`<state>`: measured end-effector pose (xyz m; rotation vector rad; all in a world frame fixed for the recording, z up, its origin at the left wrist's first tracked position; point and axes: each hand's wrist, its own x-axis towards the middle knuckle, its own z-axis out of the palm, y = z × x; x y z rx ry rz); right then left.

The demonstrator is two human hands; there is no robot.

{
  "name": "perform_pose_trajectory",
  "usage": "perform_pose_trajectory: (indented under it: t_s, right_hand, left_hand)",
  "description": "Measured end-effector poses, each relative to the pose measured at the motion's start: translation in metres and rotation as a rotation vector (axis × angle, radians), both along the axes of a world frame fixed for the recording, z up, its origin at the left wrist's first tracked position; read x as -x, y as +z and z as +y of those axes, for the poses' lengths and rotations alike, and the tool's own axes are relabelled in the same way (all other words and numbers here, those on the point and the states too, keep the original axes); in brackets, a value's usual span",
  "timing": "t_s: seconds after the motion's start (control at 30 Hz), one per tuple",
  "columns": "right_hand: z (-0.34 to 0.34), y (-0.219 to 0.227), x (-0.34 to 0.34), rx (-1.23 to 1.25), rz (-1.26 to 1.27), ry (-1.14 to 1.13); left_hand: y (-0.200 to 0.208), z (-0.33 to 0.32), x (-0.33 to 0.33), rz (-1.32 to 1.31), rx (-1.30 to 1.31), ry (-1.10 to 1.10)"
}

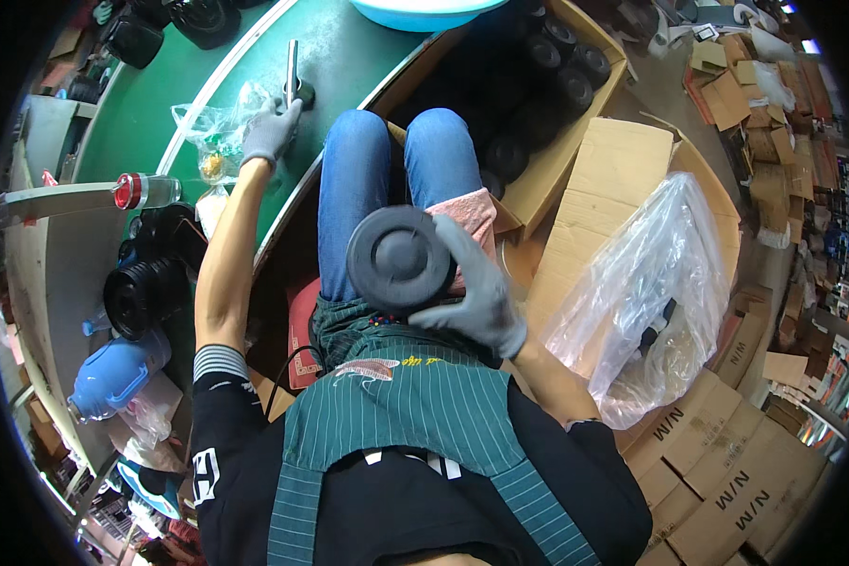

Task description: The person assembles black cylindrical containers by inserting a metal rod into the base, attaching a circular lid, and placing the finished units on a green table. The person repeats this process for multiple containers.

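Note:
In my gloved right hand (481,288) is a round black disc-shaped part (399,259) with a raised centre, like a wheel or cap. The thumb and fingers grip its right edge, and it sits above my lap. A pink cloth (470,222) lies on my right knee beside it. My gloved left hand (272,130) is stretched out over the green work table (340,57). Its fingers close at the lower end of an upright metal rod (292,64), beside a small dark round piece (304,91). A clear plastic bag (226,118) lies next to that hand.
An open cardboard box (618,66) of black round parts stands ahead right. Another carton holds a clear plastic bag (646,292). Stacked cartons (726,462) stand lower right. At left are a red-lidded jar (146,191), stacked black discs (141,292) and a blue jug (113,377).

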<state>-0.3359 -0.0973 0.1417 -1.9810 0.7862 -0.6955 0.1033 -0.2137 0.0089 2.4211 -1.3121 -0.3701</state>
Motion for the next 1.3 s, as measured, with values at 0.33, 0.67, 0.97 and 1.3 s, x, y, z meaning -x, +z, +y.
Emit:
perform_pose_trajectory:
  t_s: [0.33,0.67,0.97,1.3]
  right_hand:
    - [0.020,0.043,0.005,0.373,-0.267,0.011]
    - [-0.008,-0.035,0.024,-0.373,-0.353,-0.360]
    - [-0.009,-0.001,0.055,-0.715,-0.376,-0.135]
    - [-0.050,-0.100,0.389,-0.169,0.151,-1.468]
  left_hand:
    - [0.100,0.119,0.072,-0.114,0.377,-0.650]
    - [0.097,0.230,0.150,0.716,0.466,-0.415]
    - [0.135,0.188,0.105,0.344,0.443,-0.114]
    - [0.192,0.139,0.156,0.016,0.325,-0.121]
